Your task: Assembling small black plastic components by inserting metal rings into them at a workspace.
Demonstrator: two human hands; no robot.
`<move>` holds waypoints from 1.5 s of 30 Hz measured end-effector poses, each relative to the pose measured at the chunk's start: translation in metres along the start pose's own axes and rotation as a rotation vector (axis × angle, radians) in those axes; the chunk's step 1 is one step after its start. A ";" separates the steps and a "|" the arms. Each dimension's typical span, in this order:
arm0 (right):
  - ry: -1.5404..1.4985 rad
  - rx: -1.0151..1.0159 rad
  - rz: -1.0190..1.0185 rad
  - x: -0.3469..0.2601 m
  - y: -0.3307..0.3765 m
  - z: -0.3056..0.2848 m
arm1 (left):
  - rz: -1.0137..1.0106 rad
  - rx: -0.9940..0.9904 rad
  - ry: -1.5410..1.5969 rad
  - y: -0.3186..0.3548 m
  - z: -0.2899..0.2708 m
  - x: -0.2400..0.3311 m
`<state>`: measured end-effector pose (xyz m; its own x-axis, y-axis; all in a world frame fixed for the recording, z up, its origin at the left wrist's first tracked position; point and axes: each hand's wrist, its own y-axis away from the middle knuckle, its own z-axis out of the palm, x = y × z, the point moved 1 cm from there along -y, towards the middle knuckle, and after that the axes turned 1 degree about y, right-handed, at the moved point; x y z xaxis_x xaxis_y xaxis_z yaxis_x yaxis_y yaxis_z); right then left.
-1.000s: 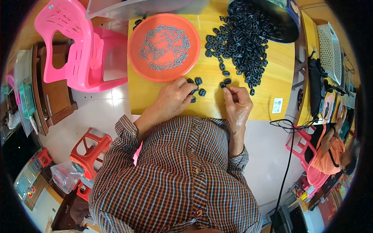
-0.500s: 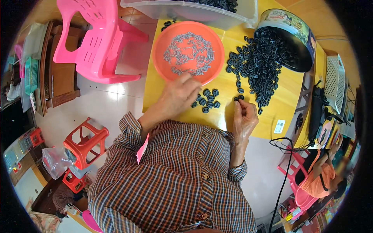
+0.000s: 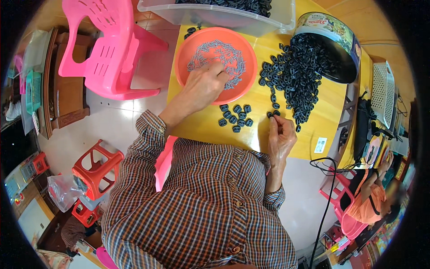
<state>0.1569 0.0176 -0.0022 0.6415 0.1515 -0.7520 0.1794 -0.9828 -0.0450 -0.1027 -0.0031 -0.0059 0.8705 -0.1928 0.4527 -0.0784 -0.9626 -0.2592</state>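
Observation:
My left hand [image 3: 205, 85] reaches into a shallow orange plastic bowl [image 3: 181, 68] over a ring of small grey screw-like pins [image 3: 234, 57]. Its fingers are curled together, and their tips are hidden from view. At the table's near side my right hand [image 3: 281, 136] pinches a small black oval plastic piece [image 3: 270, 114] between thumb and index finger. Several more of these black pieces [image 3: 233, 119] lie loose between my hands. A big heap of them [image 3: 299, 83] spreads just beyond my right hand.
A round tin [image 3: 351, 47] lies on its side at the right, spilling the heap onto the yellow table [image 3: 264, 41]. Behind the bowl stands a clear plastic bin [image 3: 179, 15] with more black pieces. A pink chair [image 3: 107, 54] is on the left; a black cable [image 3: 329, 197] hangs at right.
My left hand has moved away from the loose black pieces, up and over the bowl's middle. My right hand stays nearly where it was, still pinching the black piece.

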 end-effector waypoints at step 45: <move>0.007 0.016 -0.004 -0.001 0.002 -0.001 | -0.014 -0.080 -0.216 -0.001 0.010 0.002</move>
<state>0.1572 0.0157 -0.0006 0.6461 0.1560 -0.7471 0.1703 -0.9837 -0.0582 -0.0957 -0.0007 -0.0134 0.9548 -0.1427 0.2609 -0.0966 -0.9786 -0.1818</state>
